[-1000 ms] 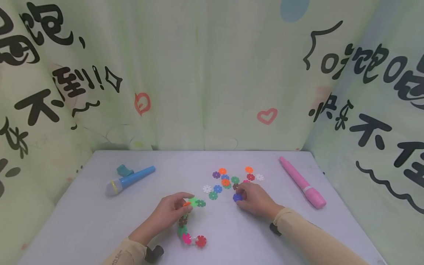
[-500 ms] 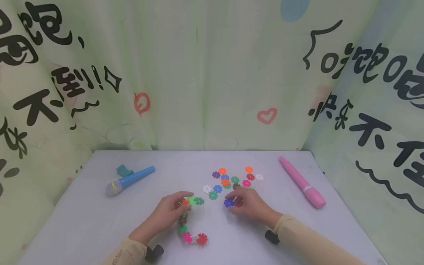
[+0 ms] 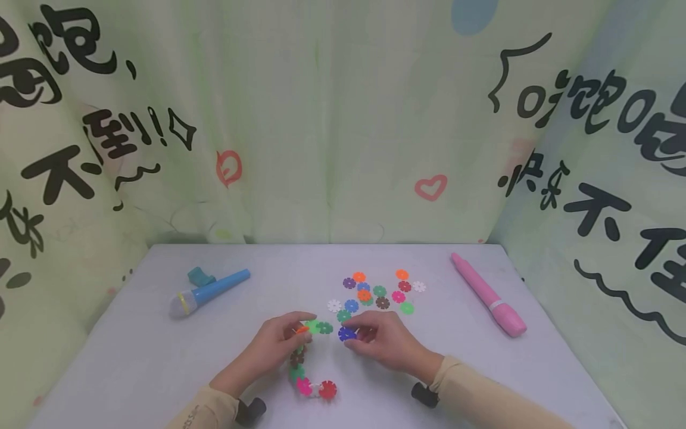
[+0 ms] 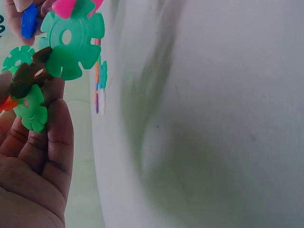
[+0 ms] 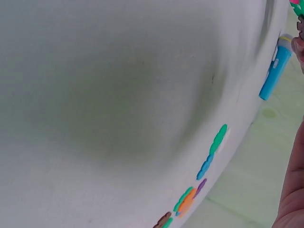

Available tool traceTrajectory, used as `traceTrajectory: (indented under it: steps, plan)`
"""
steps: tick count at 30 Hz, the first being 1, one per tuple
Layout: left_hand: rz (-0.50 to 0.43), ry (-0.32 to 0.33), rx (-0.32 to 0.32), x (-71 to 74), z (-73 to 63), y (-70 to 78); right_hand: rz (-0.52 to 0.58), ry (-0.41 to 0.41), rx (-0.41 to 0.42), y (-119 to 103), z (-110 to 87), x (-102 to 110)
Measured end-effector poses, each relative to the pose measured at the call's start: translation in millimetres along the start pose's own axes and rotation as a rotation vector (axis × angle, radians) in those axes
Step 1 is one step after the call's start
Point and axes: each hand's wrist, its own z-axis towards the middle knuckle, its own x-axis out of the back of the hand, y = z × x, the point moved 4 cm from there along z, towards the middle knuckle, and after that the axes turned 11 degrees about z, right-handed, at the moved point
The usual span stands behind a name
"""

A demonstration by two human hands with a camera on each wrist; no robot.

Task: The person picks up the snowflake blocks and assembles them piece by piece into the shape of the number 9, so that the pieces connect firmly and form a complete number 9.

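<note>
My left hand [image 3: 281, 342] pinches a curved chain of interlocking snowflake discs by an orange disc [image 3: 302, 329]. Up close in the left wrist view, a green disc [image 4: 85, 38] and a brown disc [image 4: 28, 78] slot into each other. Its lower end curls round to a pink disc [image 3: 304, 386] and a red disc [image 3: 327, 390]; a dark green disc [image 3: 324, 328] ends the upper side. Between thumb and fingers, my right hand [image 3: 393, 342] holds a blue disc [image 3: 346, 334], a small gap right of that green one. In the right wrist view this hand [image 5: 294, 190] shows only partly.
Loose discs, among them a brown one [image 3: 383, 303] and a light green one [image 3: 407, 308], lie scattered behind the hands. A blue toy microphone [image 3: 220, 287] and a teal piece [image 3: 200, 276] are at left. A pink microphone-shaped toy [image 3: 490, 297] lies at right.
My right hand has carried the blue disc leftward from the loose discs to near the chain's green end. The left hand with the chain has hardly moved.
</note>
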Motion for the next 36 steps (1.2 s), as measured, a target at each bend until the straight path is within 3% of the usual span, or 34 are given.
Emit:
traceTrajectory:
  steps: [8,17,36]
  plan:
    - [-0.021,-0.030,-0.045,-1.1,0.5,0.4,0.025,0.016,0.050,-4.3,0.2,-3.4]
    - [-0.010,-0.039,-0.072,-1.3,0.4,0.9,0.039,0.021,0.046,-4.6,-1.1,-4.4]
    - [-0.042,-0.047,-0.039,-3.2,0.6,6.7,0.024,0.095,0.026,-6.8,-2.5,-7.3]
